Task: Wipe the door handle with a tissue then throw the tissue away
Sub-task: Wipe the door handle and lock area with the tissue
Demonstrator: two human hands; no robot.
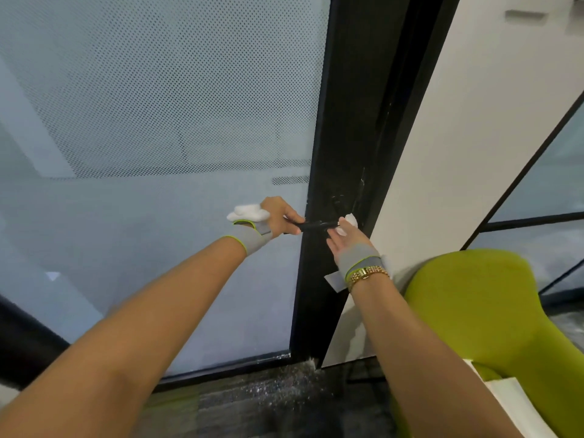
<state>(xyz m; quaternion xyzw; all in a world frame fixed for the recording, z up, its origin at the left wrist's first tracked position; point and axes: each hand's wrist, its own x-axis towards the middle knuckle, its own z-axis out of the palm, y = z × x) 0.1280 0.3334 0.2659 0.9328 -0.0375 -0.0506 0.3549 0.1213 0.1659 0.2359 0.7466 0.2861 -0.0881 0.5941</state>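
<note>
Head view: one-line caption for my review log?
Left hand grips the black door handle while right hand presses a white tissue against its base.

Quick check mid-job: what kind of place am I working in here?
Most likely an office or a similar commercial interior. Signs: a black-framed door with dot-frosted glass, dark carpet underfoot, and a lime-green moulded lounge chair beside a white partition wall.

black door handle (pixel 313 225) horizontal, white tissue (pixel 349 222) against it
</note>
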